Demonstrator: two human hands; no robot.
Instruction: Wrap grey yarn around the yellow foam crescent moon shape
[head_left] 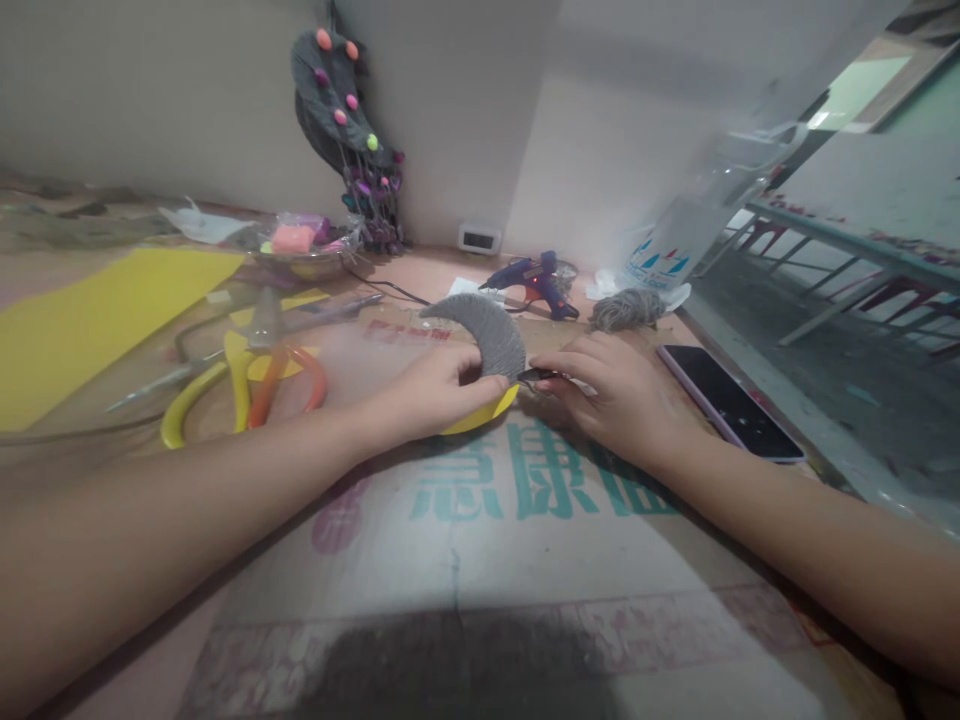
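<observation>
A crescent moon shape is held over the cardboard, its upper part wrapped in grey yarn and its lower end bare yellow. My left hand grips the crescent from its inner side, thumb across the front. Beside the crescent's outer edge, my right hand has its fingertips pinched on a small dark-grey bundle that looks like yarn. The bundle reaches the crescent where grey meets yellow. My right fingers partly hide it.
Scissors with yellow and orange handles lie left of my hands. Behind stand a glue gun, a ball of grey yarn and a small display. A phone lies right. A decorated grey moon hangs at the wall.
</observation>
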